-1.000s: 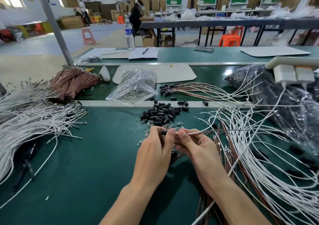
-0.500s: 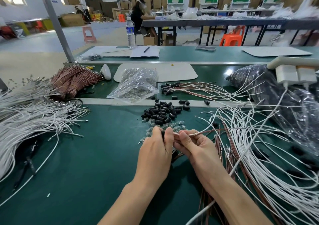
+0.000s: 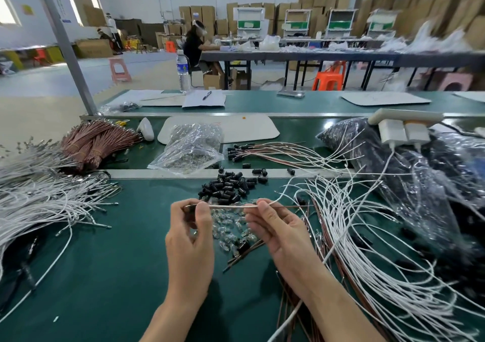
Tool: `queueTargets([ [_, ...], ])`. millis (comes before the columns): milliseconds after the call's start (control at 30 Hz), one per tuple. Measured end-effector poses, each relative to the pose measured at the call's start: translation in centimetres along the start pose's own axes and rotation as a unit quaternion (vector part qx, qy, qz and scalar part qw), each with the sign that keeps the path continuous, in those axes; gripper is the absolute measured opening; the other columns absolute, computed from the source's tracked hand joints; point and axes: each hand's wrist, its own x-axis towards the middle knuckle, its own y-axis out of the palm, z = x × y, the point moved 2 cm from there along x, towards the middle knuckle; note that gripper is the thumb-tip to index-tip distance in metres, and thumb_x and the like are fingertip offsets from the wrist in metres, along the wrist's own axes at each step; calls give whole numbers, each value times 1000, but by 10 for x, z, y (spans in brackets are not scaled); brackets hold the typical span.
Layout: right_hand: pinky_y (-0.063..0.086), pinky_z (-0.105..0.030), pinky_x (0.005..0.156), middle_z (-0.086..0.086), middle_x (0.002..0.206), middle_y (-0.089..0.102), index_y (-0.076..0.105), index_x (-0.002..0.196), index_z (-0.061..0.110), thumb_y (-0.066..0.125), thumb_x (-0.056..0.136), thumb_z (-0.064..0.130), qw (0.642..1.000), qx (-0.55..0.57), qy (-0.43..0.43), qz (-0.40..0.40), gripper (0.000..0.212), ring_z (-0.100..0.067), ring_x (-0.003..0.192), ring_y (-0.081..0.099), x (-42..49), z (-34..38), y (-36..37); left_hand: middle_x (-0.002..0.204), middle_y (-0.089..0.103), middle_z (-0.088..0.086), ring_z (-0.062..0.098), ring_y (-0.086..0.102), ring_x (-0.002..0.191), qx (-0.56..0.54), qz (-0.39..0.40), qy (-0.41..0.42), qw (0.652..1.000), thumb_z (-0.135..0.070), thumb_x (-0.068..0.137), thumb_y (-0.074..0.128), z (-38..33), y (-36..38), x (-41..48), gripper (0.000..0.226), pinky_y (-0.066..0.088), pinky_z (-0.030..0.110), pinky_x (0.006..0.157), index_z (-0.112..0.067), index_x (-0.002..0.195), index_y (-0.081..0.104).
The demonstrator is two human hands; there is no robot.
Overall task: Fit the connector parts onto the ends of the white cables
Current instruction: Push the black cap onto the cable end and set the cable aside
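Observation:
A white cable [image 3: 231,206] stretches level between my two hands above the green bench. My left hand [image 3: 190,239] pinches its left end, where a small dark connector part sits between thumb and fingers. My right hand [image 3: 278,230] pinches the same cable further right, together with a thin brown wire. Beyond the hands lies a pile of black connector caps [image 3: 228,186]. Small clear parts [image 3: 231,226] are scattered under the cable.
Loose white cables [image 3: 367,236] fan out on the right, over brown wires. Another white cable heap [image 3: 34,200] lies left, behind it a brown wire bundle [image 3: 97,142]. A clear bag of parts [image 3: 191,147] and a dark bag [image 3: 409,173] sit further back.
My hands have moved apart, drawing a longer stretch of the white cable out between them. The camera has tilted up a little.

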Motion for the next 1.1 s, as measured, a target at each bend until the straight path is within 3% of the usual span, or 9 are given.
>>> queueTargets([
  [167, 61, -24, 65, -23, 97, 75, 78, 91, 2, 72, 80, 7, 997, 31, 67, 14, 14, -23, 79, 75, 0, -6, 13, 86, 64, -8, 7, 60, 75, -28, -113, 39, 992, -52, 93, 51, -8, -24, -9, 10, 44, 8, 64, -50, 101, 55],
  [333, 62, -26, 67, -24, 103, 72, 63, 119, -7, 67, 90, 1, 989, 94, 110, 44, 30, -24, 79, 74, 12, -7, 30, 99, 62, 22, 33, 59, 83, -51, -219, 70, 972, -38, 94, 55, -15, -43, -15, 13, 47, 16, 76, -45, 104, 57],
  [400, 62, -25, 70, -23, 103, 72, 56, 128, -11, 66, 91, 2, 988, 90, 118, 50, 41, -22, 79, 73, 16, -7, 37, 94, 64, 19, 29, 60, 77, -53, -248, 77, 964, -33, 93, 57, -17, -48, -20, 15, 48, 18, 75, -43, 105, 58],
  [467, 62, -25, 70, -22, 103, 73, 52, 132, -12, 65, 93, 3, 988, 84, 117, 57, 44, -21, 79, 72, 19, -7, 44, 89, 69, -3, 14, 63, 73, -68, -253, 79, 962, -31, 93, 58, -20, -51, -23, 16, 49, 18, 74, -40, 106, 58],
  [633, 61, -23, 72, -19, 99, 75, 61, 115, -4, 67, 87, 5, 998, 15, 19, 65, 30, -20, 82, 72, 19, 19, 50, 82, 75, -13, 3, 65, 62, -94, -197, 11, 976, -7, 101, 56, -15, -58, -12, 24, 52, 15, 57, -30, 98, 60],
  [733, 59, -25, 78, -13, 99, 76, 64, 110, 1, 68, 85, 11, 987, -132, -74, 48, 27, -21, 89, 73, 13, 50, 48, 86, 74, 3, 5, 67, 64, -119, -104, -96, 983, -26, 96, 60, -16, -55, 7, 6, 57, 18, 56, -23, 97, 66],
  [933, 59, -22, 71, -1, 92, 77, 70, 100, 12, 69, 85, 31, 929, -306, -207, -27, 24, -15, 81, 74, 31, 132, 39, 80, 72, -9, 7, 68, 72, -174, 60, -185, 965, -41, 84, 66, -41, -2, 65, 25, 57, 23, 63, -23, 102, 71],
  [1033, 59, -23, 69, -8, 94, 75, 67, 113, 4, 64, 96, 26, 912, -345, -203, -88, 28, -17, 80, 73, 79, 170, 27, 93, 70, 2, 11, 67, 78, -216, 93, -229, 944, -27, 93, 65, -48, 52, 115, 26, 58, 23, 67, -13, 114, 65],
  [1100, 60, -30, 80, -15, 106, 72, 55, 133, 2, 61, 99, 26, 898, -412, -101, -119, 43, -21, 89, 72, 109, 184, 14, 107, 65, 12, 17, 66, 86, -209, 109, -284, 930, -18, 100, 58, -49, 83, 143, 34, 60, 27, 72, -1, 129, 54],
])
